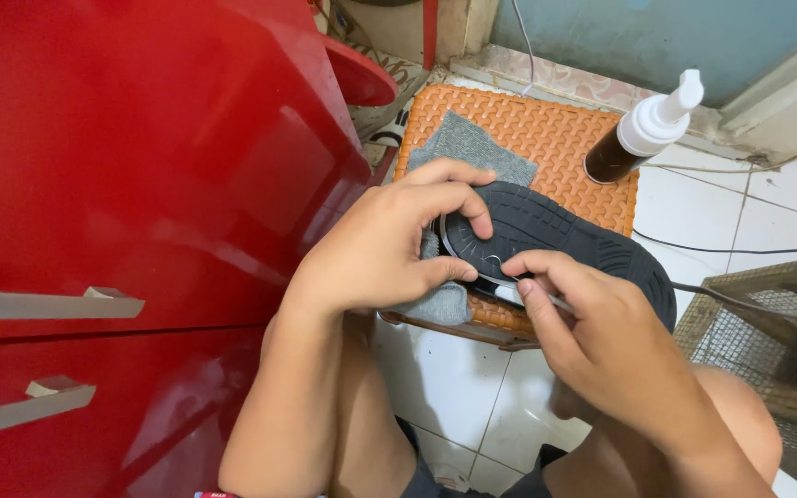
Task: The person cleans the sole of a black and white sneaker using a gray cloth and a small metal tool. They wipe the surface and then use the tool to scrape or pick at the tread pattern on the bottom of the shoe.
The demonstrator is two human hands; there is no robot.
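At our left we see a glossy red cabinet point(131, 203) with two pale drawer handles point(48, 304), filling nearly half the view. Beyond our hands stands an orange woven stool point(565, 138), serving as the surface, on a white tiled floor point(703, 212). At the right edge sits a wire-mesh crate point(767, 323) in a wooden frame.

The shoe point(565, 240) lies sole up across the near edge of the stool, its toe end toward our left hand and its heel reaching past the stool's right side. The sole is dark grey to black, with ribbed tread lines that curve round the toe and a coarser pattern toward the heel; a pale rim shows along its near edge. A grey cloth point(472, 148) lies under it, one corner showing beyond it and another hanging near the stool's front.

Our left hand point(380, 249) has its grip clenched on the toe end, fingers over the tread and thumb beneath. Our right hand point(601, 341) pinches a thin metal tool point(546, 297) against the sole's edge; what kind of tool we cannot tell.

A brown bottle point(643, 134) with a white nozzle stands at the stool's far right corner. A black cable point(740, 249) runs over the floor.
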